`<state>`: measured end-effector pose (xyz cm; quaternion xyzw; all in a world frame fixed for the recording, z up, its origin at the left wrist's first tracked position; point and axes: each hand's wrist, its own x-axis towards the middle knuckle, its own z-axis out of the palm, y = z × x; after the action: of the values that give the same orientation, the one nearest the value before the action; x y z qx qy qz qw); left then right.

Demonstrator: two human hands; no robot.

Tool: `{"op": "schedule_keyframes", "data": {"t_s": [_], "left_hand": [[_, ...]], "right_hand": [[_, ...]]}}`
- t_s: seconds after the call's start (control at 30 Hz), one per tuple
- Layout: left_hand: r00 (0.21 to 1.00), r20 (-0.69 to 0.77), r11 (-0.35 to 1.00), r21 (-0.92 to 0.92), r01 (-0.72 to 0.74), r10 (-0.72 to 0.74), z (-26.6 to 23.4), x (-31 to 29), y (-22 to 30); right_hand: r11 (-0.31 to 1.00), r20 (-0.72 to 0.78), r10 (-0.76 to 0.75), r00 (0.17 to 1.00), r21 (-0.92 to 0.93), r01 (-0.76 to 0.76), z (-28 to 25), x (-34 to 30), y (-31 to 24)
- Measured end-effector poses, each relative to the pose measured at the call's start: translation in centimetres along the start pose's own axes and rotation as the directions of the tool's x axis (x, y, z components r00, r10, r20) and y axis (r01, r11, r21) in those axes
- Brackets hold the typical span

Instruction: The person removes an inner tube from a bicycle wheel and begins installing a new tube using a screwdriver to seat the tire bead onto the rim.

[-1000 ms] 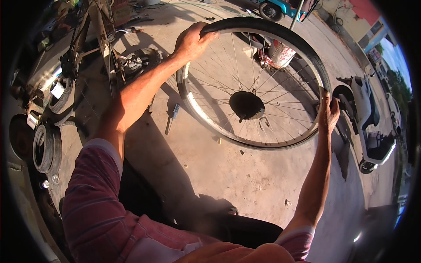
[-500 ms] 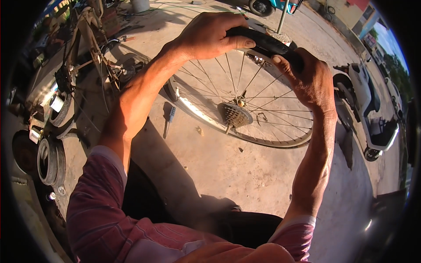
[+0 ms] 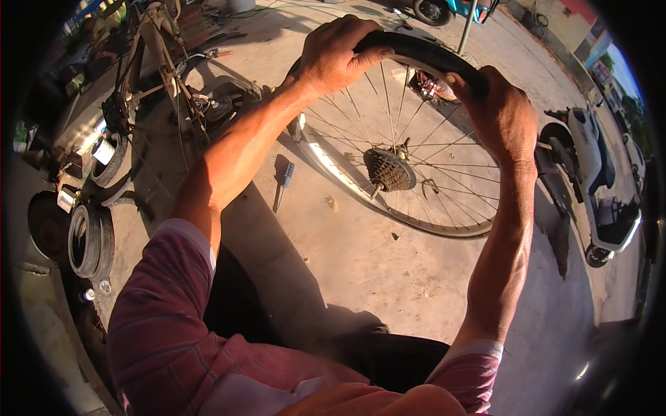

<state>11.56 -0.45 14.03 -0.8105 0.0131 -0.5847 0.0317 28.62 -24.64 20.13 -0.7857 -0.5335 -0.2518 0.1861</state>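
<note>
A bicycle wheel tilts up from the ground in front of me, its pale rim bare along the near side. Dark sprockets sit at its hub among thin spokes. Over the far, upper side runs a black tire. My left hand wraps round it at the upper left, thumb along its inner edge. Further right, my right hand grips the same tire, thumb pointing toward the spokes. The fingers of both hands are partly hidden behind it. A blue-handled tool, perhaps a screwdriver, lies left of the wheel.
At the upper left stands a rusty bicycle frame. Loose tires and a white can lie along the left side. A white scooter is parked at the right. Behind the wheel rises a thin pole.
My hands have moved slightly apart along the tire, and more of it shows between them. The tire now sits closer along the rim. The whole view has shifted a little.
</note>
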Motion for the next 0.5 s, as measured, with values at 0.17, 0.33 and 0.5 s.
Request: {"op": "schedule_keyframes", "data": {"t_s": [0.17,0.33,0.5], "left_hand": [[0.981,0.057,0.981,-0.052,0.188,-0.185,0.3,-3.2,-2.2],[0.943,0.073,0.94,-0.087,0.331,-0.326,1.2,-7.2,-4.1],[0.906,0.03,0.906,-0.008,0.423,-0.423,1.6,-8.4,-4.4]], "right_hand": [[0.998,0.016,0.055,0.998,0.002,-0.055,0.8,0.0,2.1],[0.994,0.021,0.108,0.994,-0.006,-0.108,1.3,0.0,3.9],[0.993,-0.005,0.116,0.993,-0.022,-0.116,1.4,0.3,3.6]]}}
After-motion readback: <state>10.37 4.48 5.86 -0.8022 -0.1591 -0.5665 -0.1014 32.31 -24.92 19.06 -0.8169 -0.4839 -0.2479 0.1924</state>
